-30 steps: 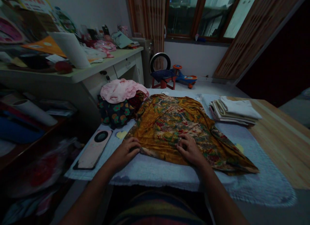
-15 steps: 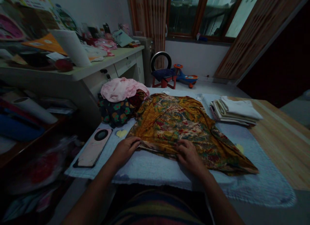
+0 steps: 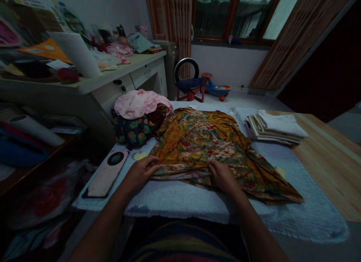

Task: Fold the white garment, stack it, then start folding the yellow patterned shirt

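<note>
A mustard-yellow garment with a busy floral print (image 3: 208, 145) lies spread on a pale blue towel (image 3: 175, 198) that covers the table. My left hand (image 3: 139, 172) pinches the garment's near hem at its left corner. My right hand (image 3: 224, 176) grips the same hem further right, fingers curled over the cloth. Between the two hands the hem is lifted and turned up a little, showing a folded band.
A phone (image 3: 105, 174) lies face down on the towel's left edge. A heap of pink and dark patterned clothes (image 3: 138, 117) sits at the back left, a stack of folded pale cloths (image 3: 275, 127) at the back right. A cluttered desk (image 3: 84, 85) stands left; bare wood tabletop (image 3: 329, 164) shows right.
Both hands have closed on the near hem and drawn it up and away from me, so a narrow fold has formed along the garment's front edge.
</note>
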`<state>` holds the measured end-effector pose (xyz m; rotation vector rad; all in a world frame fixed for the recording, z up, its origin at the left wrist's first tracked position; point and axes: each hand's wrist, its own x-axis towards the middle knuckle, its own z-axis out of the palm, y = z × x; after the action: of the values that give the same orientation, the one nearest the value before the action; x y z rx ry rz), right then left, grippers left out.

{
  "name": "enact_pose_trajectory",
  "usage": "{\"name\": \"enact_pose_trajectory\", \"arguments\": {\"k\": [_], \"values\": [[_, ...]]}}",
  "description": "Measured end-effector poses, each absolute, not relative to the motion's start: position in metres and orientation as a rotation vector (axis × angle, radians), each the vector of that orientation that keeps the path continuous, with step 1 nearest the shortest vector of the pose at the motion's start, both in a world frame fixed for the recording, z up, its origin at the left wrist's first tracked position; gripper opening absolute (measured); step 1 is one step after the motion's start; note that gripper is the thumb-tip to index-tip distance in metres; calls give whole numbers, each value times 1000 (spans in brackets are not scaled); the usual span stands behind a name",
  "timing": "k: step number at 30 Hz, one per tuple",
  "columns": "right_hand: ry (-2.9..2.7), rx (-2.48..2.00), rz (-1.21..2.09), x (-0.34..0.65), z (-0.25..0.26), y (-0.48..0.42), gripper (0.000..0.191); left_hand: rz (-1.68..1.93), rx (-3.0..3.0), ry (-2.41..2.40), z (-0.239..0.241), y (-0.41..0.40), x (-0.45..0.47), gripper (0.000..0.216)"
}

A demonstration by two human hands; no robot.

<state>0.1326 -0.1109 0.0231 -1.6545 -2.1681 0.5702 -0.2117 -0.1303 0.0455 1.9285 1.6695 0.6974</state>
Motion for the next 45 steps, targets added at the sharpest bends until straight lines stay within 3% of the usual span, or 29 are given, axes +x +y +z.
{"name": "enact_pose_trajectory", "arguments": {"k": [5, 9, 15, 21, 25, 28, 33, 37, 45], "values": [[-2104, -1650, 527, 139, 21, -107, 21, 550, 2088, 1609, 46, -126, -229, 29], [-2063, -1607, 295, 147, 20, -110, 15, 532, 2176, 1814, 44, -129, -247, 27], [-2165, -1532, 12, 147, 28, -139, 17, 489, 1821, 2020, 51, -138, -250, 25], [-2376, -1386, 319, 145, 31, -168, 8, 908, 1352, 1750, 52, -136, -236, 31], [-2390, -1402, 338, 143, 30, -169, 24, 1184, 971, 1627, 46, -134, -222, 36], [-2392, -1399, 333, 141, 28, -165, 26, 1278, 862, 1559, 37, -133, -216, 37], [-2315, -1375, 368, 143, 21, -165, 40, 1332, 925, 1671, 36, -134, -212, 33], [-2330, -1333, 388, 147, 20, -168, 39, 1270, 1033, 1848, 49, -140, -212, 29], [-2321, -1368, 144, 144, 21, -167, 18, 983, 1629, 2213, 47, -151, -228, 27]]}}
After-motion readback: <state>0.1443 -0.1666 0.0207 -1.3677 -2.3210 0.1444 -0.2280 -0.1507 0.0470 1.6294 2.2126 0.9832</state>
